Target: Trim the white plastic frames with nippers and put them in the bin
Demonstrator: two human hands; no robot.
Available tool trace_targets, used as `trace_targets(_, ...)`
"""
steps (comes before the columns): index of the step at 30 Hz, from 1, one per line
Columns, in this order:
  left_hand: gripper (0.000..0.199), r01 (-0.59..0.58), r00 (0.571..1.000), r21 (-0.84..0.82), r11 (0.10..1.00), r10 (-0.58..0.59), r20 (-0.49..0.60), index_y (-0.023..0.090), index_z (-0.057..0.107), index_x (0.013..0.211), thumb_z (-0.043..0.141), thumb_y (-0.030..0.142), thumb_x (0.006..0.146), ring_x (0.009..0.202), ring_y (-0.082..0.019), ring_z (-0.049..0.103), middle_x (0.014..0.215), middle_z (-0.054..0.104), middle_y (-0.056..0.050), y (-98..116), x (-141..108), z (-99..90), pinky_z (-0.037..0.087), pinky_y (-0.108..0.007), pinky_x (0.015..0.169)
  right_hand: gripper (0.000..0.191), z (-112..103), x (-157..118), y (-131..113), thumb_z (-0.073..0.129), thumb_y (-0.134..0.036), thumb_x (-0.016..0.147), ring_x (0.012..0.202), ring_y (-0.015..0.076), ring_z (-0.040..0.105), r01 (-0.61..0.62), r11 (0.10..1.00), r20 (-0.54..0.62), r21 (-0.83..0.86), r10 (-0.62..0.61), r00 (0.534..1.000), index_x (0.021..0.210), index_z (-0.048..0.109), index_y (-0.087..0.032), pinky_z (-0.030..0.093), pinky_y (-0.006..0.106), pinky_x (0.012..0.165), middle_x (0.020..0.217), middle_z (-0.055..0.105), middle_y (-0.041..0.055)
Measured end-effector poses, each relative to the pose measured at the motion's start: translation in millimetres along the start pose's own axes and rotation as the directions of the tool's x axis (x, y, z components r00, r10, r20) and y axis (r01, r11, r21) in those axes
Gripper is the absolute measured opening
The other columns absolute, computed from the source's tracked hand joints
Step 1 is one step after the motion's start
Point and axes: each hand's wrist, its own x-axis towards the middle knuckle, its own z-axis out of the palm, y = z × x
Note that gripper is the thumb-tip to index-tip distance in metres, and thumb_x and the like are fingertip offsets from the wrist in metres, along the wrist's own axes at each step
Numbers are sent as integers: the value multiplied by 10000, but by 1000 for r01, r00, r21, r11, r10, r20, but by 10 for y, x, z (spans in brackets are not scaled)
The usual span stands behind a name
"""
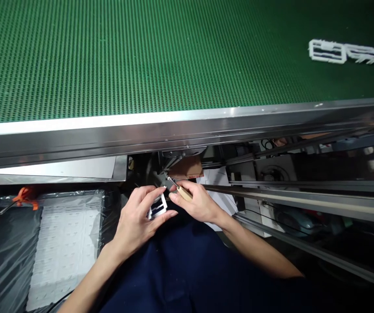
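Note:
Between the thumb and fingers of my left hand (141, 211) is a small white plastic frame (163, 203) with an opening in its middle; part of it is hidden by the hand. My right hand (197, 203) is closed round the light wooden handle of a small knife-like tool (184, 192). Its thin metal end points up and left, away from my body, just beyond the white frame. The tool and the frame appear apart. Both hands are low, in front of my dark blue clothing.
A green conveyor belt (141, 56) with a metal edge rail (124, 130) runs across the front. White plastic frames (328, 51) lie on it at the far right. At left stands a plastic-lined box (69, 243) of stacked white pieces. Metal bars (287, 200) cross at right.

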Motion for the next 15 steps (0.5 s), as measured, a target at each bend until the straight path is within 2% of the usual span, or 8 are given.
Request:
trace_targets(2, 416, 104, 995, -59, 993, -104, 10, 207, 521, 1126, 628, 402, 775, 937, -210, 522, 1034, 543, -79, -46, -30, -5, 431, -312, 820, 289, 21, 62, 55, 521, -393, 823, 813, 154, 583, -1, 999, -2, -35, 1, 1000, 1004, 586, -177, 421, 262, 730, 909, 641, 30)
trace_targets(4, 344, 311, 950, -158, 937, -305, 61, 210, 525, 1102, 540, 418, 828, 929, -200, 539, 1036, 570, -65, -180, -72, 5, 425, -299, 827, 337, 68, 173, 101, 523, -427, 817, 875, 179, 586, -8, 995, -2, -104, 8, 1000, 1043, 574, -183, 423, 284, 763, 955, 641, 46)
trace_targets(5, 329, 435, 900, -196, 879, -420, 117, 216, 517, 1114, 472, 422, 862, 929, -193, 547, 1042, 582, -55, -285, -99, 20, 425, -292, 830, 353, 107, 251, 113, 527, -446, 811, 893, 186, 586, -11, 989, 5, -148, 12, 1000, 1049, 571, -189, 422, 293, 775, 963, 641, 48)
trace_targets(7, 329, 653, 755, -209, 728, -603, 259, 207, 524, 1117, 354, 394, 906, 909, -184, 568, 1010, 611, -41, -553, -176, 70, 434, -291, 822, 378, 225, 452, 103, 524, -494, 801, 883, 193, 594, -9, 971, 59, -241, 24, 998, 1032, 569, -199, 428, 302, 768, 937, 648, 43)
trace_targets(8, 324, 724, 684, -190, 663, -656, 319, 187, 558, 1071, 341, 367, 911, 863, -185, 583, 945, 629, -39, -701, -230, 106, 448, -299, 794, 387, 307, 573, 80, 517, -516, 798, 863, 193, 601, 8, 957, 100, -291, 22, 995, 1017, 570, -200, 433, 301, 751, 911, 652, 40)
trace_targets(11, 245, 853, 514, -144, 502, -757, 404, 126, 619, 795, 488, 322, 861, 687, -180, 591, 715, 617, -27, -1108, -441, 256, 481, -332, 682, 416, 640, 1007, -55, 495, -542, 803, 805, 184, 618, 145, 885, 197, -442, -62, 979, 1007, 565, -187, 448, 277, 700, 851, 658, 42)
trace_targets(13, 205, 909, 415, -145, 391, -808, 418, 116, 606, 780, 570, 312, 827, 679, -165, 586, 728, 608, -19, -1314, -592, 370, 492, -342, 670, 434, 917, 1348, -174, 498, -519, 811, 812, 196, 618, 236, 822, 211, -519, -145, 967, 1036, 556, -152, 453, 287, 708, 861, 655, 76)
trace_targets(15, 185, 941, 336, -183, 284, -850, 406, 118, 600, 838, 590, 303, 823, 731, -164, 592, 804, 613, -30, -1480, -746, 457, 499, -349, 691, 461, 1208, 1710, -294, 481, -484, 832, 846, 241, 608, 292, 764, 217, -576, -201, 955, 1047, 552, -83, 451, 335, 730, 882, 641, 147)
